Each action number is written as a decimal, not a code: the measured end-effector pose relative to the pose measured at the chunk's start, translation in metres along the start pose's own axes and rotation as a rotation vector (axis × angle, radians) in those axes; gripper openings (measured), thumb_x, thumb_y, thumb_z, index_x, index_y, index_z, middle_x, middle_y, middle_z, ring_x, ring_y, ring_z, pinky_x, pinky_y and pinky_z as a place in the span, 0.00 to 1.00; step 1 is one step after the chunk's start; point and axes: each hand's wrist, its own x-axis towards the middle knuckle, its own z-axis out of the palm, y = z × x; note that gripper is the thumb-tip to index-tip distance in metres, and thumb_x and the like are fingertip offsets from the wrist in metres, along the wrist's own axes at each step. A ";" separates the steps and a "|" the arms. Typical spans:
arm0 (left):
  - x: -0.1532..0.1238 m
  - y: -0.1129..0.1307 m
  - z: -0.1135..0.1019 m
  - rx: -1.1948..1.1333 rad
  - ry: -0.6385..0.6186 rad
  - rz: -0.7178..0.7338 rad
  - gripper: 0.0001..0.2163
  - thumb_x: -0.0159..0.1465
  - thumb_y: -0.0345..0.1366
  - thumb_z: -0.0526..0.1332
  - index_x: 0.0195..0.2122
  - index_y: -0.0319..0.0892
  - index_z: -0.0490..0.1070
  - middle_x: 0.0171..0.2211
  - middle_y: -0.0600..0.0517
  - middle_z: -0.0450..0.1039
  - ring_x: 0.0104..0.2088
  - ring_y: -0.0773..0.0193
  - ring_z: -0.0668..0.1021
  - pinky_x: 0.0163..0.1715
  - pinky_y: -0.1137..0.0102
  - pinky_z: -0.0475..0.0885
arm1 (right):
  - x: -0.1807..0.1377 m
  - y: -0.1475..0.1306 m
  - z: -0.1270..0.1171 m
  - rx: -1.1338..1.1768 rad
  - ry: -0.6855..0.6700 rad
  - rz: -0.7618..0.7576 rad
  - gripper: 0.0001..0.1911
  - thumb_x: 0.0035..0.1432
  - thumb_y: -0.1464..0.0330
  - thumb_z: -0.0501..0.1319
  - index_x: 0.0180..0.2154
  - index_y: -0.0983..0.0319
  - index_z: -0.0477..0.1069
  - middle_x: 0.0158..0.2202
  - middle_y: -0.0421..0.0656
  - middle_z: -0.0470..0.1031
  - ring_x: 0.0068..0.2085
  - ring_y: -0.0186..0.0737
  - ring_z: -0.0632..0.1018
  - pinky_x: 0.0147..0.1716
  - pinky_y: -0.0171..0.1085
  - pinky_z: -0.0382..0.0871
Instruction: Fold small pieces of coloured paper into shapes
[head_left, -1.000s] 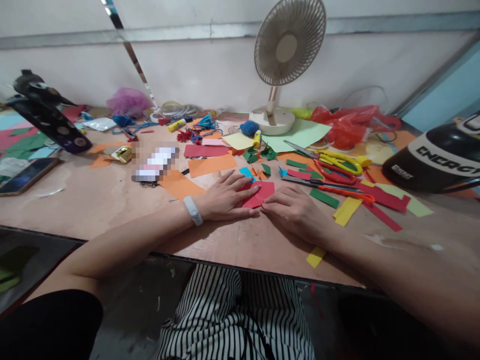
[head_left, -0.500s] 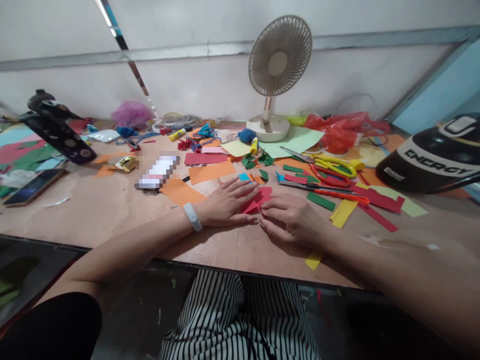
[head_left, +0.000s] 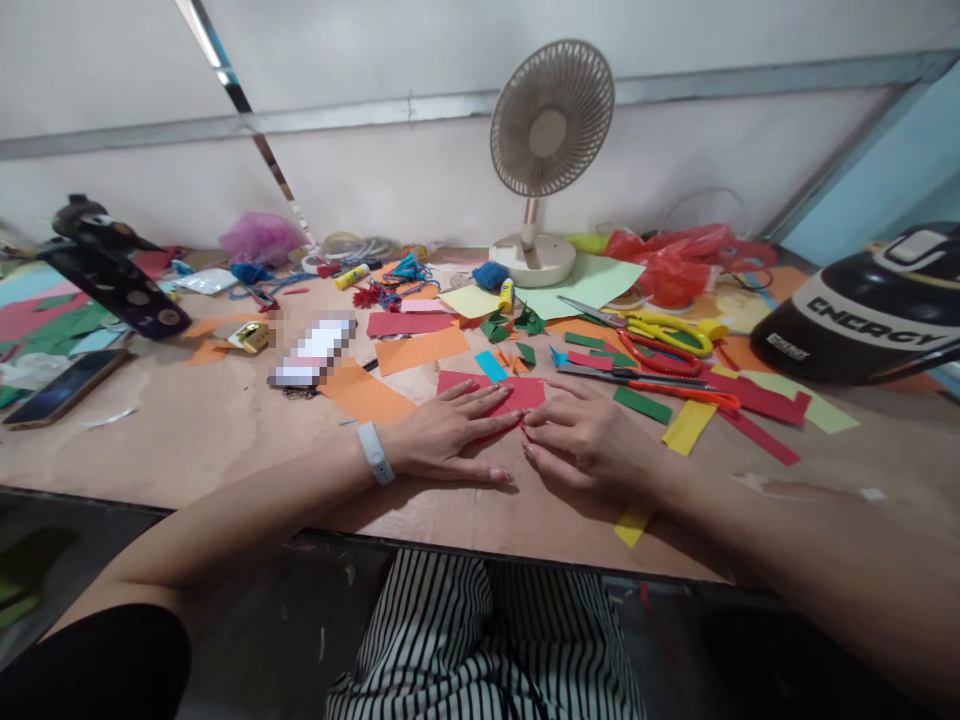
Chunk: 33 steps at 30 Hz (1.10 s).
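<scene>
A piece of red paper (head_left: 529,389) lies on the wooden table in front of me, partly covered by both hands. My left hand (head_left: 448,432) rests flat across it with the fingers stretched out and the thumb on the bare wood. At the paper's right edge, the fingertips of my right hand (head_left: 589,437) are drawn together on the red sheet. Just beyond the paper lie a small blue strip (head_left: 491,366) and some green folded pieces (head_left: 528,320). Black-bladed scissors with orange handles (head_left: 660,385) are close to my right hand.
A fan (head_left: 534,258) stands at the back. Yellow-handled scissors (head_left: 671,332), a phone (head_left: 67,388), a lit phone (head_left: 315,352), a dark bottle (head_left: 124,275) and a large black jug (head_left: 855,320) lie or stand around. Orange paper (head_left: 367,391) is at left; the table's front edge is near my lap.
My left hand has slid slightly toward me and left, and its fingers now lie over the lower part of the red paper. More of the red and blue paper shows. My right hand stays at the edge.
</scene>
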 end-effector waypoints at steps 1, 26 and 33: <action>0.000 0.000 0.000 -0.002 0.004 0.005 0.41 0.64 0.65 0.53 0.71 0.44 0.52 0.72 0.42 0.40 0.72 0.50 0.50 0.70 0.52 0.44 | -0.001 0.001 -0.002 0.012 -0.010 -0.009 0.12 0.63 0.71 0.58 0.29 0.60 0.78 0.33 0.44 0.80 0.35 0.40 0.78 0.58 0.55 0.64; 0.000 -0.001 0.001 -0.062 0.067 0.031 0.43 0.57 0.67 0.60 0.67 0.45 0.61 0.71 0.39 0.46 0.70 0.44 0.55 0.69 0.46 0.47 | 0.003 0.026 0.015 -0.044 -0.070 0.178 0.14 0.66 0.63 0.57 0.46 0.60 0.78 0.45 0.50 0.77 0.46 0.48 0.74 0.49 0.50 0.65; -0.001 0.000 -0.002 -0.066 0.074 0.023 0.44 0.55 0.68 0.60 0.67 0.46 0.62 0.71 0.40 0.47 0.70 0.43 0.57 0.68 0.46 0.49 | 0.003 0.026 0.012 -0.086 -0.041 0.133 0.13 0.64 0.66 0.57 0.41 0.60 0.80 0.41 0.47 0.77 0.44 0.48 0.75 0.49 0.51 0.61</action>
